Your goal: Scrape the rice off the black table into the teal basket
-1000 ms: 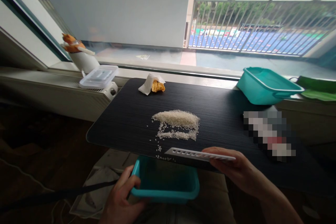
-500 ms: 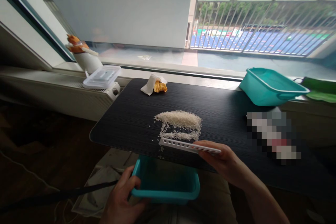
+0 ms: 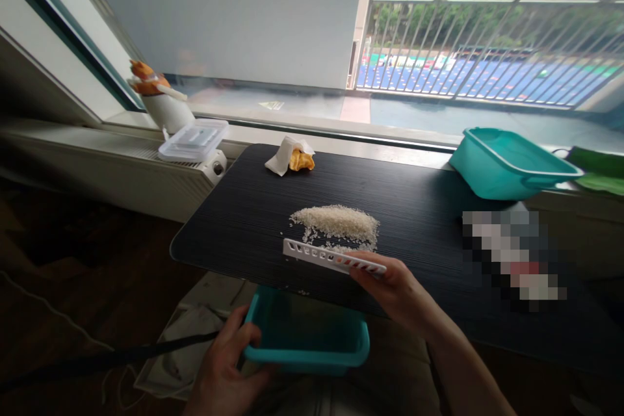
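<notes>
My left hand (image 3: 228, 359) grips the left side of a teal plastic basin (image 3: 309, 356), fingers over its rim. The basin sits just below the table's near edge, its mouth facing up. A long white plastic strip with a row of holes (image 3: 312, 253) is pinched in my right hand (image 3: 397, 289). This strip stands on its long edge, or close to it, on the near side of a heap of white rice (image 3: 336, 221). Behind the strip lies a thinner band of grains, partly hidden by it. A few grains lie near the table edge above the basin.
The dark table (image 3: 229, 208) also carries a crumpled tissue with an orange piece (image 3: 301, 160) at the back. At the right stand another teal basin (image 3: 517, 169) and a blurred-out item (image 3: 517, 253). A clear plastic lid (image 3: 195, 141) rests on the radiator (image 3: 121, 162).
My right hand and the strip have moved left and a little away from me, covering more of the near band of rice. My left hand and the basin have stayed nearly still.
</notes>
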`<state>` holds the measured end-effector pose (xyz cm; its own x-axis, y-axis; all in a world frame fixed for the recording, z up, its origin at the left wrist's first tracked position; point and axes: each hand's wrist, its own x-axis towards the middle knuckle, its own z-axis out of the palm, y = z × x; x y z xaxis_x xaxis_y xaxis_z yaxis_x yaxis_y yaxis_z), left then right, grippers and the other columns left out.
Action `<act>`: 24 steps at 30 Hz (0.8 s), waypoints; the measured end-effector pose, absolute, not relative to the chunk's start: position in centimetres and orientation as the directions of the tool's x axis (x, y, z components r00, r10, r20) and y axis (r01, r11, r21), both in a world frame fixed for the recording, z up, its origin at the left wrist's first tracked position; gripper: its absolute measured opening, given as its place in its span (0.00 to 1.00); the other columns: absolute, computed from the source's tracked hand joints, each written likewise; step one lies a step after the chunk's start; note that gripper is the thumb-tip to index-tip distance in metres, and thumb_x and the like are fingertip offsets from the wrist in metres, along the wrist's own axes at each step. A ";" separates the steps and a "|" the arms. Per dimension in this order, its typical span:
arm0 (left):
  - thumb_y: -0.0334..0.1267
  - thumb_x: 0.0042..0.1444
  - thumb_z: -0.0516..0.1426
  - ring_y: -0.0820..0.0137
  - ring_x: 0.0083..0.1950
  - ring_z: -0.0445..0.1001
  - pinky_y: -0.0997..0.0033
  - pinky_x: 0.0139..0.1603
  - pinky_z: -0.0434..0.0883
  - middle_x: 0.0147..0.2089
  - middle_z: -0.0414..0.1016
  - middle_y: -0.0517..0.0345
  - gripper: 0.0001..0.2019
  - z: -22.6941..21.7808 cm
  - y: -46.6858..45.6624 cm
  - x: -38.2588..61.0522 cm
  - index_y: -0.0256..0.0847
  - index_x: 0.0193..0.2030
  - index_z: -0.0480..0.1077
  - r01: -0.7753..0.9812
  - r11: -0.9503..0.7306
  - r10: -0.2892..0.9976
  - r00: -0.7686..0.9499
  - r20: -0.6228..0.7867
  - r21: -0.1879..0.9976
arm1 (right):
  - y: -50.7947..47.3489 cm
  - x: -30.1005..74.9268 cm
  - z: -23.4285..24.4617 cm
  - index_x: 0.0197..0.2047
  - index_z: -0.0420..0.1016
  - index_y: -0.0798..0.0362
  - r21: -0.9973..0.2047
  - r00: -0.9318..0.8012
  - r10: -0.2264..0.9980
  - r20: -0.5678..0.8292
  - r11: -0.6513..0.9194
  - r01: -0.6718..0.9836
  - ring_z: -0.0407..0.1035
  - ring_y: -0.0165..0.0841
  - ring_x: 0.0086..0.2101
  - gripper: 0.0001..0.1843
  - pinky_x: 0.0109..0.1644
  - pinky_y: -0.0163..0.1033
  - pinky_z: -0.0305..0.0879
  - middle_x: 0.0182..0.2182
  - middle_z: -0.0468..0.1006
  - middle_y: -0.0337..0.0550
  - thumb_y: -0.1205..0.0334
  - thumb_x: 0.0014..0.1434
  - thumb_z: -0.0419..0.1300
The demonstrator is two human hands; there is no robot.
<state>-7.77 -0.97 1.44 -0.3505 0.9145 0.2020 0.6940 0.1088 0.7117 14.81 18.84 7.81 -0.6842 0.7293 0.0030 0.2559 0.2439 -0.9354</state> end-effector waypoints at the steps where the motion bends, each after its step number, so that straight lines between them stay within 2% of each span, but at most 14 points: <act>1: 0.34 0.47 0.61 0.71 0.40 0.77 0.78 0.37 0.73 0.47 0.73 0.57 0.08 1.5 -1.0 -7.8 0.43 0.25 0.64 0.700 0.106 0.911 -0.353 0.214 0.706 | 18.7 14.8 8.1 0.48 0.81 0.52 -0.936 -0.699 0.715 -0.006 0.241 0.255 0.76 0.38 0.42 0.14 0.46 0.38 0.71 0.43 0.84 0.43 0.59 0.66 0.56; 4: 0.35 0.48 0.61 0.71 0.41 0.77 0.79 0.38 0.72 0.48 0.73 0.58 0.08 1.4 -1.0 -8.0 0.42 0.25 0.65 0.708 0.111 0.906 -0.360 0.221 0.698 | 17.9 15.1 9.0 0.47 0.81 0.50 -0.948 -0.756 0.651 -0.063 0.199 0.250 0.76 0.36 0.40 0.13 0.44 0.35 0.71 0.43 0.83 0.41 0.59 0.67 0.56; 8: 0.36 0.48 0.62 0.72 0.40 0.76 0.80 0.37 0.72 0.48 0.73 0.58 0.09 1.1 -1.0 -8.2 0.43 0.26 0.65 0.691 0.111 0.918 -0.347 0.192 0.715 | 16.9 16.2 9.7 0.46 0.81 0.50 -0.965 -0.796 0.601 -0.074 0.158 0.210 0.76 0.36 0.43 0.13 0.47 0.35 0.71 0.44 0.83 0.42 0.60 0.69 0.55; 12: 0.35 0.48 0.62 0.72 0.39 0.75 0.79 0.37 0.72 0.48 0.73 0.58 0.08 0.9 -0.9 -8.3 0.42 0.26 0.65 0.703 0.113 0.921 -0.339 0.191 0.702 | 16.1 17.6 9.4 0.47 0.81 0.49 -0.959 -0.734 0.678 -0.041 0.180 0.220 0.76 0.37 0.45 0.13 0.49 0.36 0.71 0.45 0.82 0.44 0.60 0.68 0.55; 17: 0.37 0.49 0.61 0.72 0.38 0.75 0.79 0.36 0.71 0.47 0.73 0.57 0.10 1.1 -0.6 -7.8 0.43 0.25 0.62 0.698 0.101 0.922 -0.334 0.197 0.709 | 15.9 18.6 9.2 0.47 0.82 0.48 -0.962 -0.742 0.669 -0.036 0.178 0.207 0.77 0.38 0.44 0.13 0.48 0.36 0.73 0.45 0.83 0.44 0.60 0.68 0.55; 21: 0.36 0.47 0.61 0.72 0.38 0.75 0.79 0.37 0.71 0.45 0.73 0.59 0.10 1.5 -0.4 -7.3 0.43 0.25 0.62 0.685 0.078 0.926 -0.319 0.203 0.724 | 17.0 19.6 9.0 0.46 0.83 0.47 -0.938 -0.616 0.786 0.058 0.254 0.236 0.78 0.40 0.43 0.12 0.48 0.37 0.75 0.44 0.84 0.43 0.57 0.65 0.58; 24: 0.33 0.45 0.61 0.72 0.39 0.75 0.79 0.37 0.71 0.46 0.73 0.59 0.09 1.4 -0.5 -6.7 0.43 0.25 0.62 0.676 0.078 0.936 -0.303 0.181 0.732 | 17.8 21.2 8.8 0.46 0.83 0.49 -0.919 -0.535 0.844 0.045 0.245 0.309 0.78 0.43 0.44 0.13 0.50 0.41 0.75 0.44 0.85 0.44 0.54 0.63 0.61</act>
<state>-6.73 -0.49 1.44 -0.3034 0.9355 0.1808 0.6764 0.0778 0.7324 21.19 17.85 8.79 -0.5352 0.8435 0.0448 0.3087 0.2447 -0.9192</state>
